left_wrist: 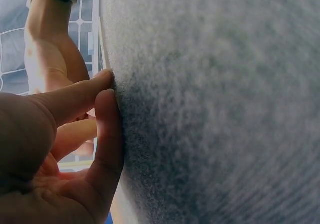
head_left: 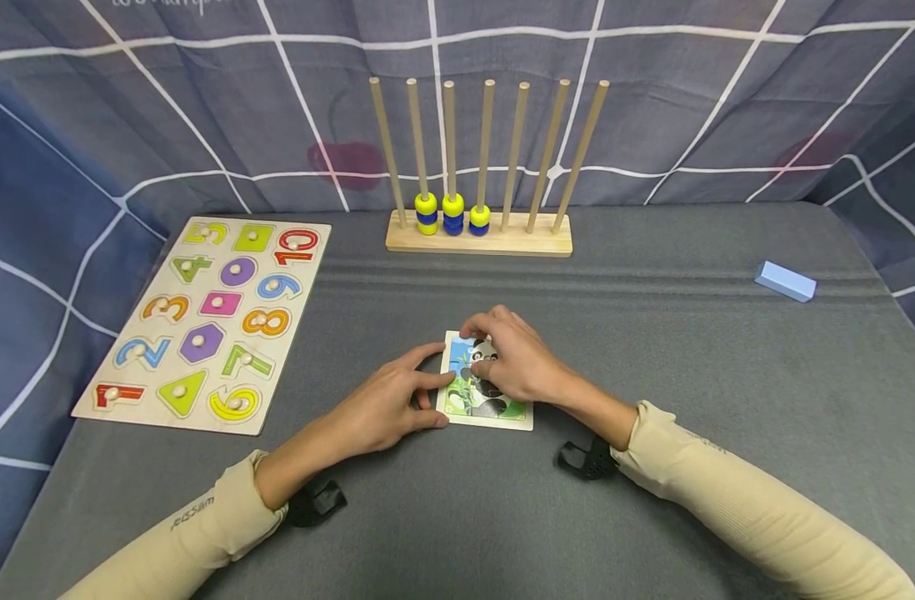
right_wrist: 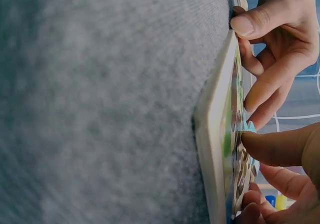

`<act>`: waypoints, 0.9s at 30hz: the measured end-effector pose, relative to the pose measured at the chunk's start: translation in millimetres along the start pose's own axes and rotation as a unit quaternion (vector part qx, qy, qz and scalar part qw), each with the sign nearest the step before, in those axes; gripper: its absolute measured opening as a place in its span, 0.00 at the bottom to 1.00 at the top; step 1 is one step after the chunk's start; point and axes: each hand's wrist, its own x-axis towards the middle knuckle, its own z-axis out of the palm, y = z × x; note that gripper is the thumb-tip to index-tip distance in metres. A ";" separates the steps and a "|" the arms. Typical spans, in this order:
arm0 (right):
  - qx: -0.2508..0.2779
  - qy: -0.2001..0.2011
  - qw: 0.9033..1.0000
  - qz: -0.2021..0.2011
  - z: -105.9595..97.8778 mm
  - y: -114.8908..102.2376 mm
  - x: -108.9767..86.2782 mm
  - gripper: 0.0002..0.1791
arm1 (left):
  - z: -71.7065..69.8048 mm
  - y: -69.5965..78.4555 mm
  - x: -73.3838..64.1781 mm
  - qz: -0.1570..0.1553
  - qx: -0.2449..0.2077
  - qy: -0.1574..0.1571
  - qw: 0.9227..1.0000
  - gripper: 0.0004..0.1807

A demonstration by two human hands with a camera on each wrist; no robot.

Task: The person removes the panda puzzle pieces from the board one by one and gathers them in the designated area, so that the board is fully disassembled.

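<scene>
A small panda jigsaw puzzle (head_left: 495, 408) in a pale tray lies flat at the middle of the table. My left hand (head_left: 386, 400) rests along its left side, thumb at the near corner and fingertips at the edge. From above, my right hand (head_left: 519, 358) reaches over the puzzle, its curled fingers and thumb pinching a panda-face piece (head_left: 483, 350) near the top. In the right wrist view, the thumb (right_wrist: 270, 146) meets the picture surface and a light blue piece edge (right_wrist: 251, 127) stands up slightly beyond it. The right fingers hide part of the picture.
On the left lies a number-and-shape peg board (head_left: 285, 367). Behind the puzzle stands a wooden bead rack (head_left: 517, 242) with upright rods and several yellow and blue beads. A light blue block (head_left: 786, 282) sits at the right. Grid-patterned cloth (head_left: 652, 108) hangs behind the grey table.
</scene>
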 end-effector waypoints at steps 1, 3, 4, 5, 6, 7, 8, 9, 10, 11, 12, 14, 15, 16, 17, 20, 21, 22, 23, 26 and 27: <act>-0.003 0.004 1.000 0.000 -0.1 -0.2 -0.3 0.18 | 0.0 0.0 0.2 -0.001 0.000 -0.001 1.000 0.29; -0.008 0.010 1.000 -0.002 -0.5 -0.6 -0.8 0.18 | -0.3 0.4 0.5 -0.001 -0.002 -0.001 1.000 0.30; -0.010 0.012 1.000 -0.004 -0.9 -0.9 -1.2 0.18 | -0.3 0.5 0.6 -0.001 -0.002 -0.002 1.000 0.30; -0.011 0.015 1.000 -0.006 -1.3 -1.4 -1.4 0.18 | -0.3 0.6 0.8 -0.003 -0.002 -0.002 1.000 0.30; -0.011 0.016 1.000 -0.011 -1.9 -1.8 -1.6 0.18 | -0.5 0.9 0.7 -0.002 -0.002 -0.003 1.000 0.30; -0.010 0.017 1.000 -0.015 -2.3 -2.2 -1.7 0.17 | -0.5 0.9 0.8 -0.002 -0.001 -0.003 1.000 0.29; -0.010 0.017 1.000 -0.018 -2.7 -2.6 -1.8 0.17 | -0.5 0.9 0.7 0.000 0.000 -0.003 1.000 0.29; -0.009 0.017 1.000 -0.022 -3.1 -2.9 -1.8 0.17 | -0.6 1.0 0.7 -0.001 0.000 -0.003 1.000 0.29; -0.009 0.016 1.000 -0.024 -3.5 -3.3 -1.8 0.16 | -0.5 0.8 0.6 0.001 0.000 -0.003 1.000 0.29; -0.009 0.015 0.999 -0.026 -3.6 -3.6 -1.7 0.16 | -0.5 0.8 0.7 0.001 0.000 -0.004 1.000 0.29; -0.010 0.014 0.999 -0.028 -3.7 -3.8 -1.6 0.16 | -0.5 0.9 0.6 0.003 -0.001 -0.004 1.000 0.29; -0.010 0.014 0.999 -0.027 -3.6 -4.2 -1.4 0.16 | -0.5 0.8 0.3 0.005 -0.002 -0.005 1.000 0.29; -0.009 0.014 1.000 -0.026 -3.6 -4.3 -1.3 0.15 | -0.5 0.8 0.3 0.005 -0.002 -0.005 1.000 0.29; -0.006 0.013 1.000 -0.024 -3.8 -4.5 -1.3 0.15 | -0.5 0.7 0.3 0.005 -0.001 -0.006 1.000 0.29; -0.002 0.013 1.000 -0.022 -3.9 -4.4 -1.3 0.15 | -0.5 0.8 0.3 0.005 -0.002 -0.007 1.000 0.29; 0.012 0.014 1.000 -0.016 -4.2 -4.5 -1.2 0.13 | -0.6 0.7 0.0 0.006 0.000 -0.006 1.000 0.29; 0.016 0.014 1.000 -0.014 -4.4 -4.8 -1.2 0.12 | -0.6 0.6 0.0 0.007 0.000 -0.006 1.000 0.28; 0.019 0.016 1.000 -0.013 -4.5 -4.9 -1.3 0.12 | -0.7 0.6 -0.1 0.008 0.000 -0.005 1.000 0.28; 0.023 0.017 1.000 -0.013 -4.6 -5.0 -1.3 0.11 | -0.7 0.6 -0.2 0.009 0.000 -0.004 1.000 0.28; 0.027 0.022 0.999 -0.012 -4.8 -5.2 -1.0 0.10 | -0.5 0.4 -0.4 0.011 -0.001 -0.001 1.000 0.28; 0.026 0.024 0.999 -0.013 -4.9 -5.0 -0.8 0.10 | -0.4 0.3 -0.4 0.012 -0.001 0.000 1.000 0.28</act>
